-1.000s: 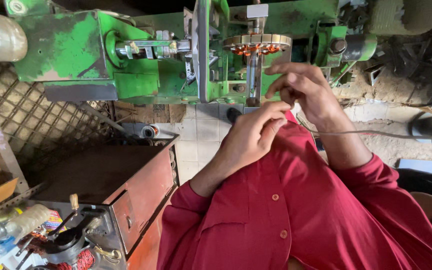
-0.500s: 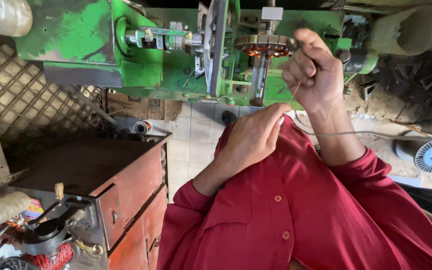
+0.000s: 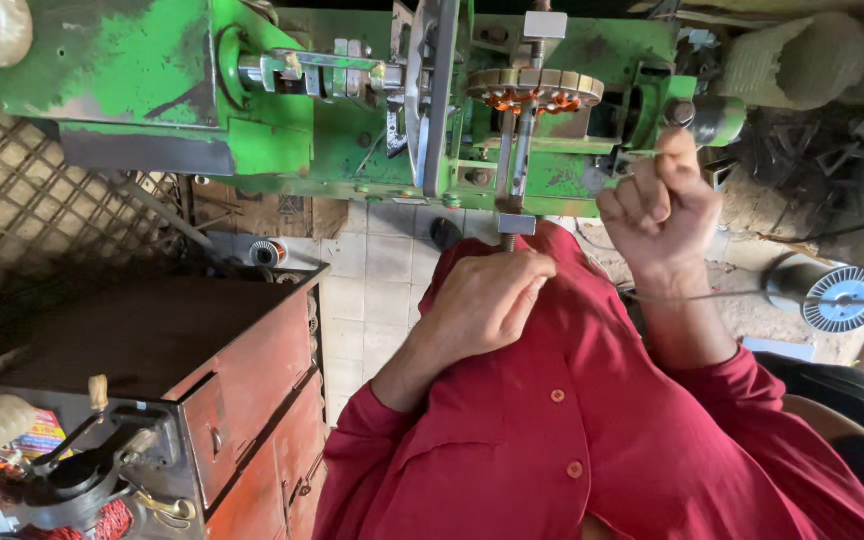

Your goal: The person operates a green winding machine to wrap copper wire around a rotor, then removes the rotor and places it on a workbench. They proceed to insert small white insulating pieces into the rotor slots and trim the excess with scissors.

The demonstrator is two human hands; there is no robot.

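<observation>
Your left hand [image 3: 487, 300] rests loosely curled just below the green machine [image 3: 252, 90], while your right hand [image 3: 657, 205] pinches a thin wire [image 3: 732, 295] in pressed-together fingers.

Pale tiled floor [image 3: 377, 265], frame center; small wire spool [image 3: 269, 252] upper left, blue-faced metal spool [image 3: 837, 297] at right.
</observation>
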